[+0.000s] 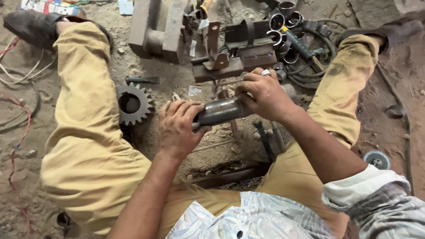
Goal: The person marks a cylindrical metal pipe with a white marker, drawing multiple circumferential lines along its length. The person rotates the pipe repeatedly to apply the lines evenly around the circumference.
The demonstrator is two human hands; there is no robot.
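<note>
— Counting from the left: what lies on the dirt floor (389, 106)?
— One toothed gear (132, 104). Then the left hand (178, 128) and right hand (265, 94), each grip closed around one steel tube (221, 111) held between the knees.
— Beyond?
— Several short pipe rings (283, 22), uncountable.

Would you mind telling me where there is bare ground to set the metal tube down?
Bare dirt lies right of the right knee, beside the grinding disc. A smaller patch lies between the gear and the left hand. Ahead of the right hand it is crowded: steel stand, pipe rings, cables.
</note>
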